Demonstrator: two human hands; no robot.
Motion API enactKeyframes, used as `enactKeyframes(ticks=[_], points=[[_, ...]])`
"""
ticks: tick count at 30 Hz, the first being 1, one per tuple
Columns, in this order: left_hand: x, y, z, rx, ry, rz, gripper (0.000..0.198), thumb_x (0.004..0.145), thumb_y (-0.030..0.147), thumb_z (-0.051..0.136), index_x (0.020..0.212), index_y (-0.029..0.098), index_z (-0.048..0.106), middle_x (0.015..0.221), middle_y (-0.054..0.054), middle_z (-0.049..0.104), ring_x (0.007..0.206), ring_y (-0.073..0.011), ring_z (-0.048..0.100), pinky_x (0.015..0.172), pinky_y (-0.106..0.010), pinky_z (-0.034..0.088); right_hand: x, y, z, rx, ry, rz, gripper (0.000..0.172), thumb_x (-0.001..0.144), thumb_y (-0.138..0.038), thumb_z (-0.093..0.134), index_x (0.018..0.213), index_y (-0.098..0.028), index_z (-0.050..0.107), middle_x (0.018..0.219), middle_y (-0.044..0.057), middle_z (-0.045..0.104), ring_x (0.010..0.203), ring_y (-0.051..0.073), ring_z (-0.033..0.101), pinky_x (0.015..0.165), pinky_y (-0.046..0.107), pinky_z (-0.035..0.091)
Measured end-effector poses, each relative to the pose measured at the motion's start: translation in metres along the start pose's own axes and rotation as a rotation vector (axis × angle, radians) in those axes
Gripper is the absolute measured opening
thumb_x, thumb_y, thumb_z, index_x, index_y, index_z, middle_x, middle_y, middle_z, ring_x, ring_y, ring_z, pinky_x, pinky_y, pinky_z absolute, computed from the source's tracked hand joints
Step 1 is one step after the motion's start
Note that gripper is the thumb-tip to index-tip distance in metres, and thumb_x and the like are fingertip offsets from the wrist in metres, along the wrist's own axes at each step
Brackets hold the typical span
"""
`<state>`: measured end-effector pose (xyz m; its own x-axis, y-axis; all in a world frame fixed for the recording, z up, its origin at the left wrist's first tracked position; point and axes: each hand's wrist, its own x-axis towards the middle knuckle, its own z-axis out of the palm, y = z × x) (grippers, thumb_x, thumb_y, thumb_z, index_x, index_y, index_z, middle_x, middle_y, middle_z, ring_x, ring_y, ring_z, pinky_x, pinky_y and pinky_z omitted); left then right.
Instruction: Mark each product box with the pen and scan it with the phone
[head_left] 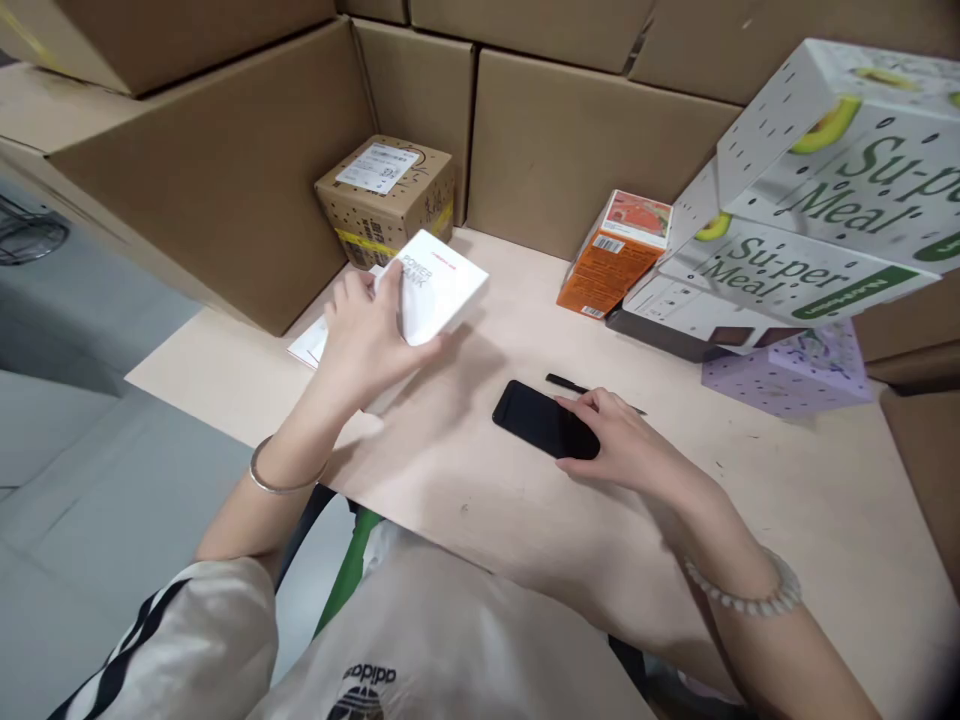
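Note:
My left hand (367, 325) is closed on a white power bank box (444, 285), thumb along its near side and fingers over its left edge. The box is tilted and casts a shadow on the table. My right hand (611, 435) grips the right end of a black smartphone (536, 415), thumb and fingers on its two long edges. The phone's dark screen faces up. Just beyond it lies a thin black pen (568, 383), partly behind my right fingers. White printed paper (309, 343) shows behind my left wrist.
A taped carton (390, 200) with a label stands at the back left. Toward the right are an orange box (615, 255), stacked white meal boxes (787, 265) and a purple box (795, 375). Large cardboard boxes (585, 150) wall the back of the pale table (480, 530).

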<state>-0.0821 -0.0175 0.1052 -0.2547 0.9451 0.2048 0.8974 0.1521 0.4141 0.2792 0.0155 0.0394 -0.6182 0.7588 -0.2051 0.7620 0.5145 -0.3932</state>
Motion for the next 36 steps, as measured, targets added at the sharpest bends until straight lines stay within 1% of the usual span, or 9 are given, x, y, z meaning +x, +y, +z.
enactKeyframes(ticks=[4, 7, 10, 13, 15, 18, 20, 25, 36], points=[[-0.020, 0.041, 0.015, -0.133, -0.121, 0.142, 0.113, 0.078, 0.065, 0.086, 0.172, 0.019, 0.042, 0.149, -0.023, 0.051, 0.143, -0.0509, 0.048, 0.124, -0.068, 0.040, 0.003, -0.012, -0.004, 0.308, 0.150, 0.020, 0.087, 0.078, -0.061, 0.091, 0.153, -0.025, 0.070, 0.140, 0.018, 0.073, 0.140, 0.048, 0.065, 0.125, 0.074, 0.047], [-0.036, 0.070, 0.034, -0.182, -0.148, 0.267, 0.110, 0.079, 0.064, 0.088, 0.170, 0.021, 0.044, 0.148, -0.022, 0.053, 0.140, -0.0474, 0.050, 0.121, -0.066, 0.042, 0.006, -0.032, -0.005, 0.936, 0.233, 0.051, 0.085, 0.087, -0.080, 0.077, 0.153, -0.029, 0.065, 0.143, 0.015, 0.077, 0.135, 0.041, 0.072, 0.117, 0.065, 0.058], [-0.046, 0.087, 0.050, -0.275, -0.197, 0.346, 0.115, 0.078, 0.071, 0.089, 0.170, 0.019, 0.044, 0.148, -0.024, 0.054, 0.139, -0.0476, 0.050, 0.119, -0.069, 0.043, 0.006, -0.047, -0.006, 1.308, 0.328, 0.169, 0.073, 0.089, -0.074, 0.079, 0.144, -0.029, 0.068, 0.139, 0.012, 0.080, 0.126, 0.037, 0.077, 0.104, 0.056, 0.067], [-0.045, 0.088, 0.058, -0.517, -0.305, 0.343, 0.132, 0.070, 0.079, 0.092, 0.173, 0.017, 0.038, 0.149, -0.025, 0.056, 0.143, -0.0478, 0.051, 0.120, -0.069, 0.045, 0.004, -0.045, -0.012, 1.330, 0.509, 0.306, 0.065, 0.080, -0.061, 0.088, 0.133, -0.028, 0.069, 0.133, 0.011, 0.082, 0.122, 0.039, 0.078, 0.094, 0.054, 0.069], [-0.040, 0.082, 0.062, -0.777, -0.454, 0.256, 0.129, 0.073, 0.077, 0.093, 0.174, 0.020, 0.036, 0.149, -0.023, 0.061, 0.137, -0.0436, 0.060, 0.116, -0.063, 0.052, 0.002, -0.038, -0.016, 1.319, 0.585, 0.339, 0.062, 0.076, -0.060, 0.090, 0.125, -0.029, 0.069, 0.130, 0.010, 0.083, 0.123, 0.040, 0.078, 0.096, 0.055, 0.068], [-0.034, 0.075, 0.070, -1.161, -0.761, 0.107, 0.092, 0.088, 0.068, 0.087, 0.160, 0.023, 0.054, 0.144, -0.019, 0.071, 0.128, -0.0381, 0.071, 0.103, -0.052, 0.061, 0.001, -0.034, -0.021, 1.345, 0.590, 0.301, 0.057, 0.080, -0.064, 0.089, 0.120, -0.029, 0.068, 0.130, 0.010, 0.084, 0.125, 0.038, 0.078, 0.105, 0.058, 0.066], [-0.034, 0.074, 0.076, -1.316, -0.858, 0.062, 0.070, 0.092, 0.063, 0.086, 0.145, 0.022, 0.065, 0.145, -0.018, 0.074, 0.134, -0.0389, 0.071, 0.103, -0.049, 0.062, 0.001, -0.037, -0.022, 1.344, 0.569, 0.272, 0.058, 0.082, -0.066, 0.089, 0.120, -0.029, 0.067, 0.131, 0.010, 0.084, 0.123, 0.037, 0.079, 0.105, 0.059, 0.066], [-0.044, 0.082, 0.087, -1.409, -0.820, -0.050, 0.065, 0.086, 0.054, 0.094, 0.136, 0.022, 0.068, 0.149, -0.016, 0.076, 0.136, -0.0391, 0.074, 0.105, -0.050, 0.064, 0.001, -0.049, -0.017, 1.214, 0.467, 0.262, 0.071, 0.070, -0.061, 0.101, 0.122, -0.027, 0.066, 0.140, 0.013, 0.080, 0.129, 0.040, 0.077, 0.107, 0.062, 0.066], [-0.049, 0.085, 0.092, -1.383, -0.784, -0.128, 0.064, 0.080, 0.052, 0.099, 0.129, 0.020, 0.073, 0.139, -0.017, 0.081, 0.123, -0.0381, 0.080, 0.104, -0.054, 0.066, 0.006, -0.044, -0.008, 1.233, 0.406, 0.195, 0.068, 0.071, -0.058, 0.102, 0.120, -0.026, 0.067, 0.137, 0.014, 0.081, 0.128, 0.039, 0.077, 0.109, 0.063, 0.065]])
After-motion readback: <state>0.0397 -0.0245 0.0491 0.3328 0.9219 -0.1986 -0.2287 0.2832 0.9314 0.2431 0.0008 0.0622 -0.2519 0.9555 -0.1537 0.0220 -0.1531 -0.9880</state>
